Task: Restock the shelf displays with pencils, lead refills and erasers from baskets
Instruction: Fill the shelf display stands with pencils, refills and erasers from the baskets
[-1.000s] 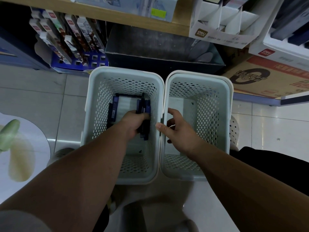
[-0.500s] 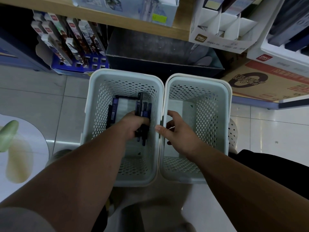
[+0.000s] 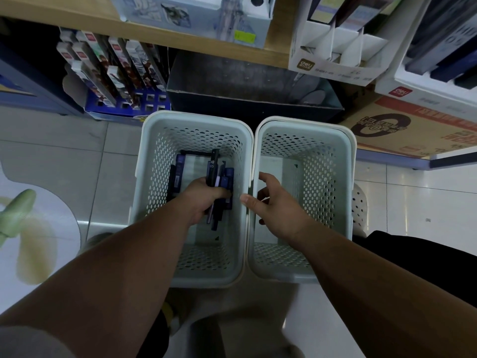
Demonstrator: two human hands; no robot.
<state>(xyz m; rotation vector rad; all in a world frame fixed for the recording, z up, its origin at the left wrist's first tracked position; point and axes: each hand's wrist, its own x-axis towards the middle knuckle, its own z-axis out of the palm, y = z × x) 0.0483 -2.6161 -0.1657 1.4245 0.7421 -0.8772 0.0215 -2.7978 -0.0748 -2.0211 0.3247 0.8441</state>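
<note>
Two pale perforated baskets stand side by side on the floor below me. Inside the left basket (image 3: 154, 161), my left hand (image 3: 204, 200) grips a bundle of dark lead refill cases (image 3: 215, 171), one marked HB 0.5. More dark blue cases (image 3: 178, 174) lie on that basket's floor. My right hand (image 3: 273, 205) hovers over the near wall of the right basket (image 3: 346, 177), fingers loosely spread and holding nothing. That basket looks bare inside.
A wooden shelf (image 3: 85, 14) runs overhead with white display boxes (image 3: 333, 63). Under it sit a rack of packaged pencils (image 3: 108, 71), a dark open carton (image 3: 253, 99) and a brown cardboard box (image 3: 413, 125). Tiled floor lies left and right.
My left hand has lifted the bundle of refill cases slightly off the basket floor. The view has tilted down a little. My right hand has hardly moved.
</note>
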